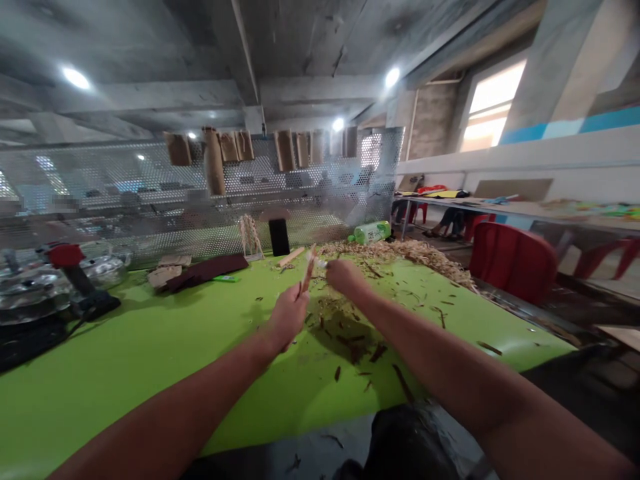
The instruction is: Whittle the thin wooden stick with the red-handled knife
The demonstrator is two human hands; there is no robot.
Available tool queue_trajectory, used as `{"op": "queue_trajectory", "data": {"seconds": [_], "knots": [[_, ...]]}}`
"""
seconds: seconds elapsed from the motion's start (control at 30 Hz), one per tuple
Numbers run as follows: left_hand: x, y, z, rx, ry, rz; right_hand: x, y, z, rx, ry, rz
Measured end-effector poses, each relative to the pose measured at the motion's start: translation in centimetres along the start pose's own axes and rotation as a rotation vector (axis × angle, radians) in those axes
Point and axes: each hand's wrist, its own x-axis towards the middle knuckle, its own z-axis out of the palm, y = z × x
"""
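My left hand [286,317] is closed around the lower end of a wooden stick [310,268], which points up and away from me, its bark-brown side showing. Just right of it, my right hand [345,275] is closed on what looks like a small knife [321,263]; only a pale, shiny bit sticks out, touching or very near the stick's upper part. The handle is hidden in my fist. Below both hands, dark bark shavings [353,347] lie scattered over the green tabletop [200,347]. Beyond them rests a pale peeled stick [290,257].
A heap of pale shavings [430,257] lines the back right, beside a green bottle [373,232]. A dark phone [279,237] leans against the perforated metal screen [315,200]. Brown sheets [207,272], a red-topped tool [75,273] and metal pots [30,293] stand left. Right is a red chair [513,263].
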Motion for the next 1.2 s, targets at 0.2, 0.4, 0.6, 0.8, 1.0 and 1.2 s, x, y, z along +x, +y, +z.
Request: {"op": "queue_trajectory", "data": {"seconds": [0.2, 0.4, 0.6, 0.8, 1.0, 1.2], "knots": [[-1.8, 0.5, 0.5, -0.035, -0.110, 0.014, 2.8, 8.1, -2.1, 0.017, -0.027, 0.328], [0.4, -0.3, -0.4, -0.181, -0.055, -0.018, 1.3, 3.5, -0.6, 0.049, 0.045, 0.166], [1.2, -0.5, -0.4, -0.222, -0.021, -0.013, -1.9, -1.7, 0.2, -0.030, 0.010, -0.154], [1.1, -0.5, -0.6, -0.246, -0.072, -0.006, -2.8, -2.6, 0.3, -0.096, -0.032, -0.202], [1.2, -0.3, -0.3, -0.226, -0.036, -0.028, -2.7, -2.6, 0.0, -0.138, -0.019, -0.206], [1.4, 0.1, -0.1, -0.222, -0.065, -0.009, -2.1, -2.3, 0.2, -0.160, 0.035, -0.210]]}}
